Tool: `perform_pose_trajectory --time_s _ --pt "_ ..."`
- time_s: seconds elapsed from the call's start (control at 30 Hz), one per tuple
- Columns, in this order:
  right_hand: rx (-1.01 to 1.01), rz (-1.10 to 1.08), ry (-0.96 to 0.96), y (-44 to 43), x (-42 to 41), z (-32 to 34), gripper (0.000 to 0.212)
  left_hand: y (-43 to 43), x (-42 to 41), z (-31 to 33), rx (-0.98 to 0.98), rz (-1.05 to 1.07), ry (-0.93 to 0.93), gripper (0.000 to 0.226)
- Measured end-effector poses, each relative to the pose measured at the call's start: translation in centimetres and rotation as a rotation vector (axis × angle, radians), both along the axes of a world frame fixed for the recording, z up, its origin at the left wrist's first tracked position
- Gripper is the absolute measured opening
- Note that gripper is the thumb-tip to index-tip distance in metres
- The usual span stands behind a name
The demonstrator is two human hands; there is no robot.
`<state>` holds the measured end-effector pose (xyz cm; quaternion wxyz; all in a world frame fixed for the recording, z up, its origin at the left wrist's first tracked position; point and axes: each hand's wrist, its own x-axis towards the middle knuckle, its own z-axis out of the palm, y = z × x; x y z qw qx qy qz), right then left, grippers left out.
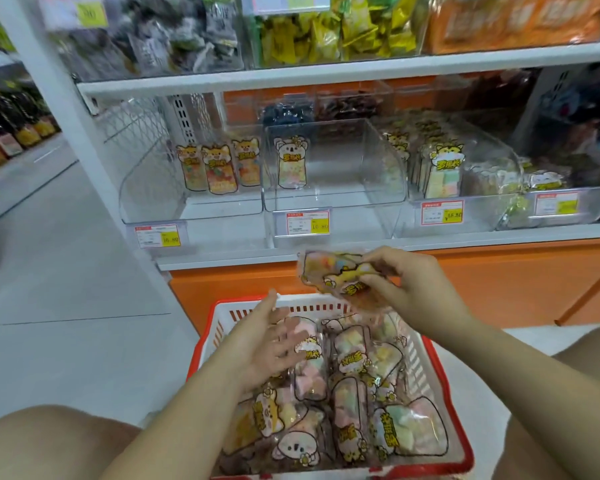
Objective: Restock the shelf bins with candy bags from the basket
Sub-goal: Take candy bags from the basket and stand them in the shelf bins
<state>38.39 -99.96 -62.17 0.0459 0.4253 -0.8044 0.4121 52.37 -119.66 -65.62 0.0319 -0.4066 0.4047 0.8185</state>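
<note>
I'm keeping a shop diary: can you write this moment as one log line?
right hand: holds candy bag | left hand: open over basket | middle bin: nearly empty

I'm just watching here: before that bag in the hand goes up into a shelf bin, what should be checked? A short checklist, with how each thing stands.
1. Grip: the right hand pinches the candy bag: ok.
2. Spare hand: the left hand is open over the basket: ok.
3. Room: the middle bin holds only one koala bag: ok.
4. Match: whether the held bag's print suits that bin: cannot tell, blurred.
5. Path: nothing lies between the held bag and the bins: ok.
</note>
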Motion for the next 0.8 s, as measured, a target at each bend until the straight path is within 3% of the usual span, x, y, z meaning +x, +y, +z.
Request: perform_pose_trajectory --time_s 0.1,0.2,0.3,0.4,0.57,0.73,0.8 --pt "0.058 0.216 0.396 -0.2 0.7 -0.4 0.022 -0.2 0.3 0.6 0.099 -0.157 0.078 0.073" --pt "0.127 0.365 0.548 -0.4 1.4 -1.8 0.028 0.3 0.3 0.9 0.06 -0.122 0.161 0.056" --pt "0.133 0.414 0.681 -0.5 2.0 -2.3 0.017 0.6 0.6 1.1 0.056 -0.095 0.198 0.047" --pt "0.157 0.438 0.706 -0.6 2.0 -2.6 0.02 0.5 0.6 1.1 0.043 -0.081 0.214 0.038" --pt "0.168 0.489 0.69 -0.8 2.6 -3.1 0.014 0.6 0.7 1.1 -0.192 -0.079 0.203 0.04" --pt "0.181 0.481 0.647 -1.1 3.1 -3.4 0.022 0.9 0.5 0.2 -0.183 -0.018 0.274 0.053" --pt "0.172 0.417 0.603 -1.0 2.8 -3.1 0.029 1.1 0.4 0.4 -0.177 0.001 0.306 0.043"
